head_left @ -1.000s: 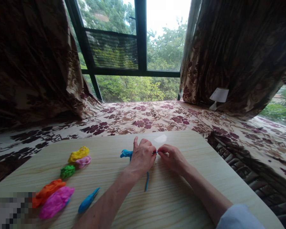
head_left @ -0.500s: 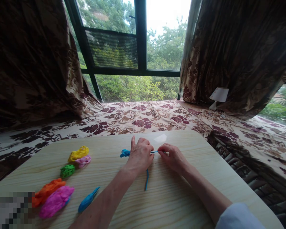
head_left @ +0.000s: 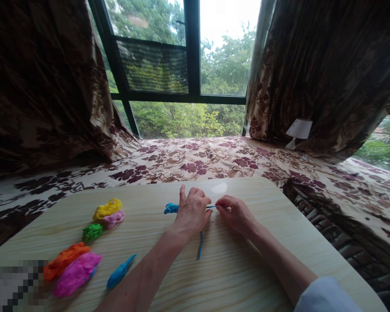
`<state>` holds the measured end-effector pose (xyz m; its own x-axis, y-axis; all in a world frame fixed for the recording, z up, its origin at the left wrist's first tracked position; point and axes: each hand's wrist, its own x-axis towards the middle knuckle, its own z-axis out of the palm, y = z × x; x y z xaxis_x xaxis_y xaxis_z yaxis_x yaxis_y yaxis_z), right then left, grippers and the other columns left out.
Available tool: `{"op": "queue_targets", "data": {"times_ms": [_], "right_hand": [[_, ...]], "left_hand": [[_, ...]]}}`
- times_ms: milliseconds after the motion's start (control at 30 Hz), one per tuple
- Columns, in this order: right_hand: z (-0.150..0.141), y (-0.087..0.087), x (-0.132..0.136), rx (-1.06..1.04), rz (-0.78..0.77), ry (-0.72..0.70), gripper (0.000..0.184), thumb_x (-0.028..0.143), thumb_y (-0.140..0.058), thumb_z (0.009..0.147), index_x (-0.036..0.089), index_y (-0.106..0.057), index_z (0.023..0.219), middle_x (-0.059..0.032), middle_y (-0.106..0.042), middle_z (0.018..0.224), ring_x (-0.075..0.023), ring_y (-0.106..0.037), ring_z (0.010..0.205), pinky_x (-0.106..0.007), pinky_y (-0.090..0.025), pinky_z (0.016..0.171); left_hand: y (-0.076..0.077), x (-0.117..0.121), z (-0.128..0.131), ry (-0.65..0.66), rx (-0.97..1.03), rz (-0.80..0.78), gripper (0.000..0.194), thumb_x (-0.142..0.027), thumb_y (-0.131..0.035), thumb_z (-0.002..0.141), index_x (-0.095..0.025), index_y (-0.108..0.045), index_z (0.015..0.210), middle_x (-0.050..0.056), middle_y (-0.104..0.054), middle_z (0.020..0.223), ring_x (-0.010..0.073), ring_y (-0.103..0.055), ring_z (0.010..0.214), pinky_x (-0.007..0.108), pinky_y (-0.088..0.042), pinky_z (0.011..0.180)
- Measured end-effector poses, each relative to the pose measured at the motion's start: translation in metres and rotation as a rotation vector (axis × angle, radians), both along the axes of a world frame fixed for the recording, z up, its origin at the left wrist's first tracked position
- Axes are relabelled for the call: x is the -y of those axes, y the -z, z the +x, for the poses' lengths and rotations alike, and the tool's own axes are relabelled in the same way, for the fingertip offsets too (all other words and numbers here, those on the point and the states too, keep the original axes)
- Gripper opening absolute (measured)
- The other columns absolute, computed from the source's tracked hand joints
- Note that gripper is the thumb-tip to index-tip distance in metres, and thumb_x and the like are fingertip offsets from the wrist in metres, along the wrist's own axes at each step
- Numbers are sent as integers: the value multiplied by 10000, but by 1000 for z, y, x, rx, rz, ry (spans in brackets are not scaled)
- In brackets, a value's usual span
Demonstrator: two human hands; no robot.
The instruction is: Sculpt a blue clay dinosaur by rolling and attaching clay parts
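A thin blue clay strand (head_left: 212,206) stretches between my two hands just above the wooden table (head_left: 263,268). My left hand (head_left: 192,210) rests over a bunched blue clay piece (head_left: 171,208), whose left end sticks out; its thumb and forefinger are closed at the strand. With pinched fingertips, my right hand (head_left: 235,212) grips the strand's other end. Below my left hand a loose blue clay string (head_left: 200,246) hangs down or lies on the tabletop; its upper end is hidden. Beside my left forearm lies a tapered blue clay lump (head_left: 121,272).
Left on the table are lumps of yellow clay (head_left: 107,209), pale pink clay (head_left: 113,219), green clay (head_left: 92,232), orange clay (head_left: 65,260) and bright pink clay (head_left: 78,273). Past the table is a flowered cover (head_left: 195,160), with a white lamp (head_left: 299,129) at right.
Almost nothing differs. My left hand has shifted very slightly to the right; my right hand keeps its pinch at the same place.
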<state>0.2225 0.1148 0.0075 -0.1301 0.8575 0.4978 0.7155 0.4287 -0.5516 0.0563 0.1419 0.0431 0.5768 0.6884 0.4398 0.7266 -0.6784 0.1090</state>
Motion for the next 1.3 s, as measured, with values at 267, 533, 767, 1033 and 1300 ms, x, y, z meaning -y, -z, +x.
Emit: {"op": "queue_targets", "data": {"times_ms": [267, 533, 767, 1033, 1300], "right_hand": [[0, -1, 1, 13, -11, 7, 120, 179, -512, 819, 195, -625, 783, 0, -587, 730, -116, -515, 655, -224, -389, 619], [0, -1, 1, 26, -16, 12, 129, 182, -514, 822, 195, -633, 775, -4, -596, 739, -115, -524, 660, -223, -398, 625], [6, 0, 0, 46, -29, 27, 222, 148, -552, 770, 219, -624, 968, -8, -626, 805, -127, -559, 707, -243, -435, 667], [8, -3, 2, 110, -11, 18, 192, 231, -590, 772, 239, -648, 955, -29, -624, 918, -165, -560, 860, -275, -428, 761], [1, -4, 2, 199, 29, 25, 197, 196, -621, 752, 221, -597, 947, -34, -620, 891, -178, -542, 850, -300, -402, 765]], "left_hand": [[1, 4, 6, 28, 6, 48, 93, -203, -557, 748, -230, -643, 770, 31, -600, 806, 224, -474, 961, 556, -31, 1045], [3, 5, 8, 42, -14, 75, 195, -191, -488, 799, -236, -655, 709, 28, -605, 770, 219, -478, 949, 555, -3, 1049], [4, 3, 3, -22, -33, 19, 208, -227, -606, 705, -242, -627, 911, 49, -611, 907, 244, -467, 1003, 544, -101, 1039], [-18, -22, -28, -63, 30, -87, 226, -309, -519, 766, -253, -641, 948, 42, -627, 977, 233, -470, 1052, 522, -139, 1019], [-23, -28, -38, -74, 25, -170, 270, -382, -438, 798, -249, -673, 803, 37, -655, 912, 230, -494, 1017, 513, -128, 1011]]}}
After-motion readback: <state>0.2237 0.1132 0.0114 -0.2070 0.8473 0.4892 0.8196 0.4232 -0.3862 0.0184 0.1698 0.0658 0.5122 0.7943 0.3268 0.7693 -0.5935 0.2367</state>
